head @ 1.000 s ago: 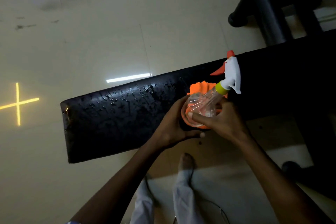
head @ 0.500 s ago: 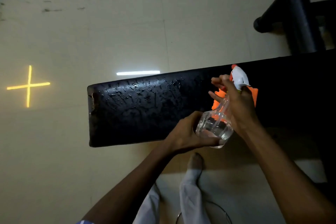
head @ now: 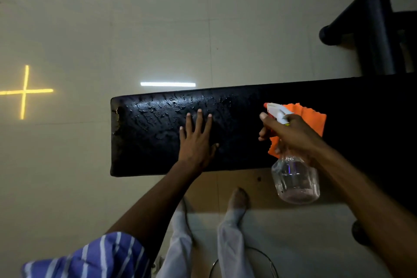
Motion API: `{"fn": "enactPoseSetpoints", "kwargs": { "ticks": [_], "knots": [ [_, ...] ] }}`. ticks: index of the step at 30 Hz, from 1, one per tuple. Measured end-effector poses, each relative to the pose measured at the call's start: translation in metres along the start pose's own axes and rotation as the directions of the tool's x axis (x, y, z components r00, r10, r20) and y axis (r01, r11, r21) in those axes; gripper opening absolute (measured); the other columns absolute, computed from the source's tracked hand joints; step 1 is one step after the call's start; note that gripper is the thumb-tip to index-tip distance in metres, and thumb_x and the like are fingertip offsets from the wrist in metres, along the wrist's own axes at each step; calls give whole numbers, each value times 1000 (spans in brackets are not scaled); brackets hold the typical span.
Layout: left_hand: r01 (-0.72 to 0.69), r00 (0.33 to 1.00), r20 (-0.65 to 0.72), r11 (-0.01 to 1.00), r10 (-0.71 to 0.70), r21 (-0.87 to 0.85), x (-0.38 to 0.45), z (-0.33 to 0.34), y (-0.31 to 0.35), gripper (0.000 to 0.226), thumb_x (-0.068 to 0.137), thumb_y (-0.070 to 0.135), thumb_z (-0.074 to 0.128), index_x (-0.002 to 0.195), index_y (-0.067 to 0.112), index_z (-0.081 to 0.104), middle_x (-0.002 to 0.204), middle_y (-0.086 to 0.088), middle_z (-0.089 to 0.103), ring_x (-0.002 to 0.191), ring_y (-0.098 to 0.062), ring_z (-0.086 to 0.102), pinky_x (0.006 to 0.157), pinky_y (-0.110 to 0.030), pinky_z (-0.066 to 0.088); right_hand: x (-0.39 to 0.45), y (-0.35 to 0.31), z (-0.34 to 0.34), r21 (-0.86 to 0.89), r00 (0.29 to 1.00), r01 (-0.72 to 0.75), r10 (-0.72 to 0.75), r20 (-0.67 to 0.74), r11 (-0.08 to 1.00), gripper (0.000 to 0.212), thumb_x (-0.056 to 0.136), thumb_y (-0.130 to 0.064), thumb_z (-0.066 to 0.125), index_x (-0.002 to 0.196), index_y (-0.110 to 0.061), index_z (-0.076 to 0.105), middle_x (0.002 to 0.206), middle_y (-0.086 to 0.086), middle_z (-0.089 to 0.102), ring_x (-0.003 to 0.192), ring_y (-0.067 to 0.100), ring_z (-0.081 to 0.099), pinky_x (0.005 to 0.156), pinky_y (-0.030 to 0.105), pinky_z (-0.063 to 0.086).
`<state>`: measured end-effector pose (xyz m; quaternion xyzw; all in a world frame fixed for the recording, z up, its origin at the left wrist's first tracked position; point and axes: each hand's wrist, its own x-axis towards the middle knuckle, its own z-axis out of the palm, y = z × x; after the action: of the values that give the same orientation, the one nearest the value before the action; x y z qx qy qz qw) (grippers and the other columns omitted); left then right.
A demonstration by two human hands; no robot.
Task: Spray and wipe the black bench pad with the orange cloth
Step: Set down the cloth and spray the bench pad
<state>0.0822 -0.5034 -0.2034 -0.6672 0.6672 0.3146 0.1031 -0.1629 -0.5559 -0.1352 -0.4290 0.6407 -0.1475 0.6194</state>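
The black bench pad [head: 153, 146] runs across the middle of the view, its left part wet with droplets. My left hand [head: 197, 140] lies flat on the pad, fingers spread, holding nothing. My right hand [head: 291, 135] grips the neck of a clear spray bottle [head: 295, 180] with a white and orange trigger head, nozzle pointing left over the pad. The orange cloth [head: 313, 117] lies on the pad behind my right hand, partly hidden by it.
A black metal frame [head: 374, 36] of gym equipment stands at the upper right. Pale tiled floor [head: 90, 29] surrounds the bench, with a yellow cross mark [head: 23, 91] at the left. My legs and a foot [head: 238, 198] are below the pad's near edge.
My left hand let go of the bottle and moved left onto the pad, fingers spread. My right hand now holds the bottle alone by its neck, with the cloth left on the pad.
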Motion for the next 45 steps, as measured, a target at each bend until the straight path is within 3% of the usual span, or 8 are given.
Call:
{"fn": "enactPoseSetpoints", "kwargs": {
  "ticks": [8,15,20,26,32,37,42,45],
  "knots": [
    [-11,998,-63,1000,11,-1,-1,8,-4,84,105,49,47,166,24,-6,173,-6,-18,159,-39,-19,129,-60,8,-1,-6,11,-11,989,-49,47,-140,999,51,104,-46,61,151,-32,48,73,15,69,47,9,68,37,22,45],
    [64,975,-208,995,-79,-79,-30,4,-45,84,102,59,47,166,24,6,175,-5,-6,161,-34,-10,130,-54,11,0,-13,40,-3,992,-31,30,-125,1000,64,100,-57,61,142,-10,60,97,4,82,97,15,79,49,28,58],
    [148,970,-177,981,-168,-123,-56,3,-86,89,98,63,51,166,24,8,175,-5,-5,161,-35,-7,129,-59,11,-4,-21,75,-36,998,24,-26,-61,999,61,105,-51,56,160,-27,40,62,1,69,83,30,80,43,24,48],
    [127,971,-181,980,-154,-151,-71,2,-118,89,99,59,53,166,22,9,175,-5,-1,162,-31,-4,128,-52,23,-8,-39,125,-22,1000,5,-4,11,1000,56,99,-55,64,135,-12,64,87,3,82,89,15,81,47,25,55],
    [160,962,-197,976,-188,-151,-86,4,-138,85,99,56,54,165,19,17,175,-8,6,162,-33,1,130,-48,19,-18,-57,167,-134,998,35,-28,51,990,27,101,-55,60,114,-32,65,56,-1,70,67,40,73,55,33,54],
    [158,952,-224,961,-209,-226,-102,5,-153,83,99,52,57,164,16,20,174,-11,8,161,-34,1,131,-47,16,-24,-59,197,-147,989,66,-45,141,987,49,100,-50,65,130,-11,67,83,4,81,83,21,80,52,30,57],
    [154,952,-217,951,-216,-269,-114,7,-161,84,99,51,58,165,17,18,174,-10,7,162,-33,3,130,-49,18,-31,-44,214,-257,982,90,-42,185,962,49,100,-54,62,138,-24,64,61,5,70,50,17,66,47,26,52],
    [158,954,-204,945,-221,-286,-116,6,-161,85,99,49,60,165,17,18,174,-10,8,161,-33,5,130,-50,19,-41,-38,215,-282,969,111,-41,242,953,49,101,-54,60,146,-35,58,62,6,71,60,34,74,51,30,55]
  ]
}}
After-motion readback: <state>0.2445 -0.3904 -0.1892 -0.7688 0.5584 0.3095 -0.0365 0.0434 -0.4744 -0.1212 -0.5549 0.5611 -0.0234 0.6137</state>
